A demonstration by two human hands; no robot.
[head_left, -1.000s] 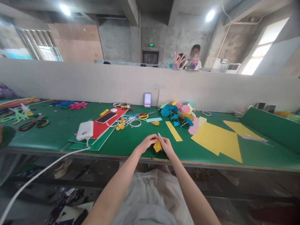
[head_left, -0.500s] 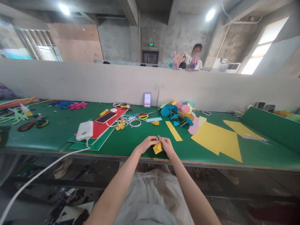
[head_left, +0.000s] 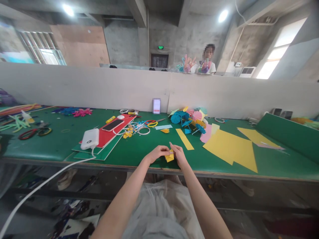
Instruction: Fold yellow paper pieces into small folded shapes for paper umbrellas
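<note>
A small piece of folded yellow paper (head_left: 169, 157) is held between my two hands, just above the table's front edge. My left hand (head_left: 159, 153) pinches it from the left with thumb and fingers. From the right, my right hand (head_left: 178, 155) has its fingers closed on the paper's other side, the index finger pointing up. Beyond the hands lie a yellow paper strip (head_left: 184, 139), a small folded orange-yellow piece (head_left: 164, 131) and a light blue strip (head_left: 163, 127).
Paper umbrellas (head_left: 183, 118) are heaped at the back middle. Large yellow sheets (head_left: 230, 149) lie right. Scissors (head_left: 152, 123), paper scraps (head_left: 128, 132), a phone (head_left: 113, 125) and a white power bank (head_left: 90, 138) with a cable are left. A person (head_left: 208, 63) is behind the partition.
The folded yellow paper has shifted slightly right and turned between my fingers. My right hand's fingers have opened a little more around it. The person behind the partition has moved slightly.
</note>
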